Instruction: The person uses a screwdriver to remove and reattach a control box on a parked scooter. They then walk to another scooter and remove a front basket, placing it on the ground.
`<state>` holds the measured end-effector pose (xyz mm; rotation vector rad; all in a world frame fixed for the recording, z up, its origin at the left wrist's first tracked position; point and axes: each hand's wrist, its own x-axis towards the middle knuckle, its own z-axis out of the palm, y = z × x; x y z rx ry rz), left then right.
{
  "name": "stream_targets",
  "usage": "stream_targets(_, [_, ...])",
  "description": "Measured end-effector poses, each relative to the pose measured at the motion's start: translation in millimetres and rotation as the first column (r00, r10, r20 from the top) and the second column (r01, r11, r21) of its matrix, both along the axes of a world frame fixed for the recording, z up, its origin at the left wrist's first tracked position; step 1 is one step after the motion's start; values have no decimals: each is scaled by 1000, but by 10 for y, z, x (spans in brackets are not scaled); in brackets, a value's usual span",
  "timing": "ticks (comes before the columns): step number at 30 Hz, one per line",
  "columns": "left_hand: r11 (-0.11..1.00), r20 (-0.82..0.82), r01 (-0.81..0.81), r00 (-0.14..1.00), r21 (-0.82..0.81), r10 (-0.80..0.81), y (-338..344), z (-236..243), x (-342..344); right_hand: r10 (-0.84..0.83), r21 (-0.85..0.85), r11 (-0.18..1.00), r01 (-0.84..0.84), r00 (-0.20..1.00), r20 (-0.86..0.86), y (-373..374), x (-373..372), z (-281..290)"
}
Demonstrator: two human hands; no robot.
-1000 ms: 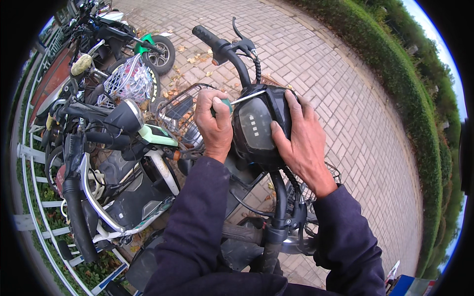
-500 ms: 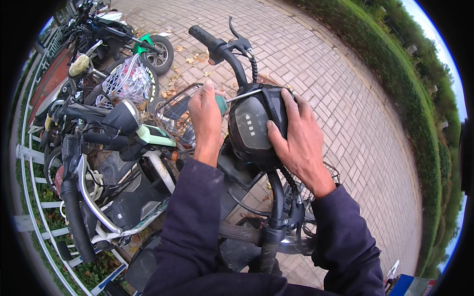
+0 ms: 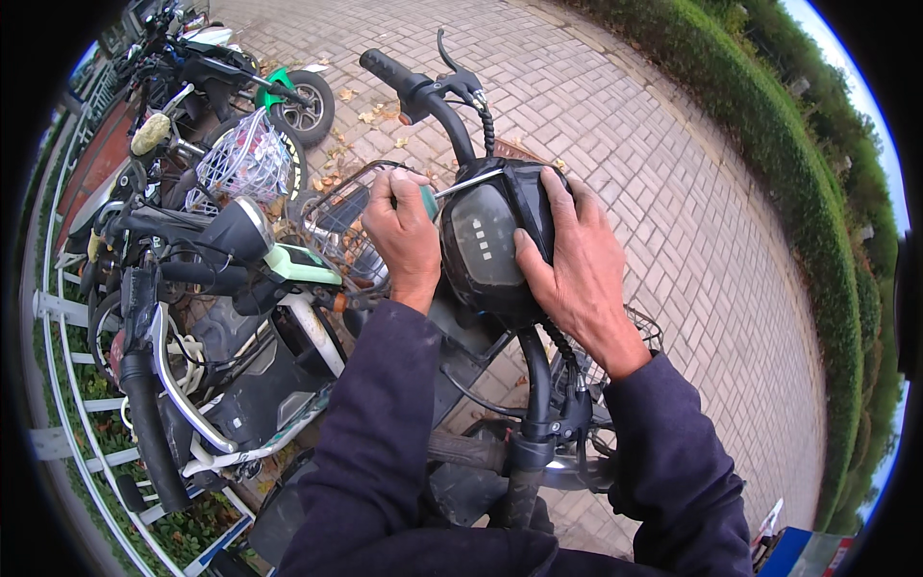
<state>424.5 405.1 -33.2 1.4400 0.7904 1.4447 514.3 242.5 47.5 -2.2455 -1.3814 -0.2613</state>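
A black instrument housing (image 3: 469,274) with a dull display face sits between the handlebars (image 3: 460,135) of an electric bike. In my left hand (image 3: 409,240) is a screwdriver (image 3: 473,184) with a green handle, its fingers closed round the handle. The metal shaft points right, its tip against the seam on the housing's upper edge; the exact contact is hidden. My right hand (image 3: 585,274) grips the housing's right side, thumb on the near edge and fingers over the far side.
Another bike with a pale green part (image 3: 303,263) stands close on the left. A wire basket (image 3: 248,168) and more bikes lie beyond it, along a white railing (image 3: 82,397). Brick paving (image 3: 711,231) spreads to the right, bordered by a hedge (image 3: 817,192).
My left wrist has turned and shifted slightly, with the fingers curled further round the screwdriver handle. The screwdriver stays at the seam, and my right hand keeps its hold on the housing.
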Motion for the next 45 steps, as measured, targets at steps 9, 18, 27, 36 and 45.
stream_targets(9, [972,74,198,979,-129,-190,74,78,-84,91,-41,994,-99,983,-161,-106,106,112])
stream_targets(18, [849,111,184,983,-495,-149,242,253,-267,-33,-94,995,-31,795,-606,-990,137,531])
stream_targets(27, [406,645,668,733,-623,-217,-239,-243,-1167,204,-205,917,-343,843,-498,-1861,-988,1187])
stream_targets(36, [207,630,655,756,-727,-179,-576,-548,-1367,74,68,988,-142,34,-997,-2675,-1856,16])
stream_targets(45, [443,382,358,923,-822,-37,-1005,-507,-2350,69,81,973,-214,-64,-996,-3487,-1764,-699])
